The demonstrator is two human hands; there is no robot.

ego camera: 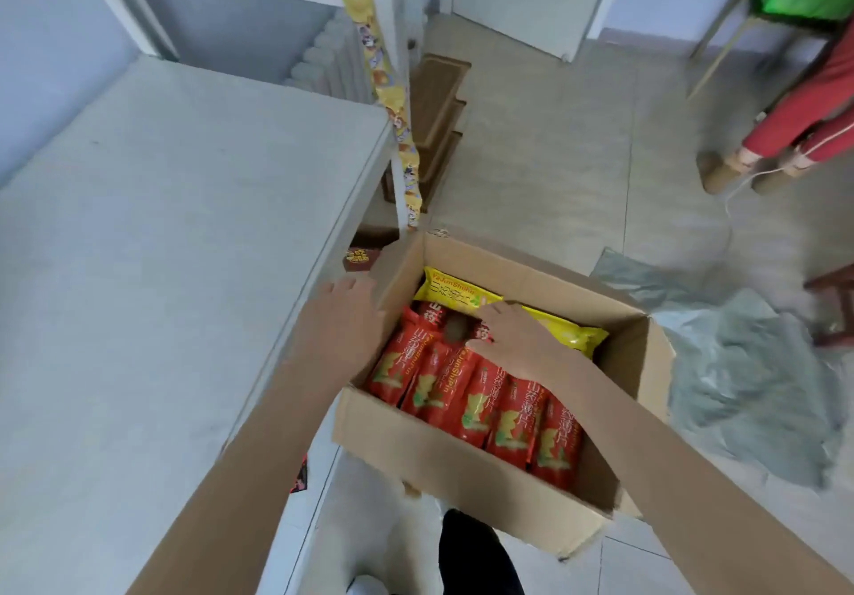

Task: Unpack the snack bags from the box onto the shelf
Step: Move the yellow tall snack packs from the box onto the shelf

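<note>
The white shelf (161, 271) fills the left of the scene, its broad top board running from near to far, with an upright post at its far right corner. Just to its right, on the pale tiled floor, stands the open cardboard box (462, 469), its long axis slanting from far left to near right and its left wall close against the shelf edge. A crumpled grey plastic sheet (739, 363) lies on the floor to the right of the box.

Inside the box, the red snack bags (476, 405) stand packed on edge in a row along the near wall. Each has its long axis running near to far, printed faces turned up and slightly right. Behind them, the yellow snack bags (455, 291) lie lengthwise along the far wall, so their long axis runs left to right, across that of the red ones. A small gap at the far left end of the red row shows brown cardboard.

A strip of yellow packets (388, 86) hangs down the shelf post. Far right, a person's red trouser legs (808, 123) are in view.

The left hand (344, 317) reaches over the box's far left corner, fingers straight and loosely apart, gripping nothing. The right hand (513, 335) lies on the far ends of the red bags, fingers pointing left along the yellow bag's edge, thumb spread nearer. Whether it has actually pinched a bag I cannot tell.
</note>
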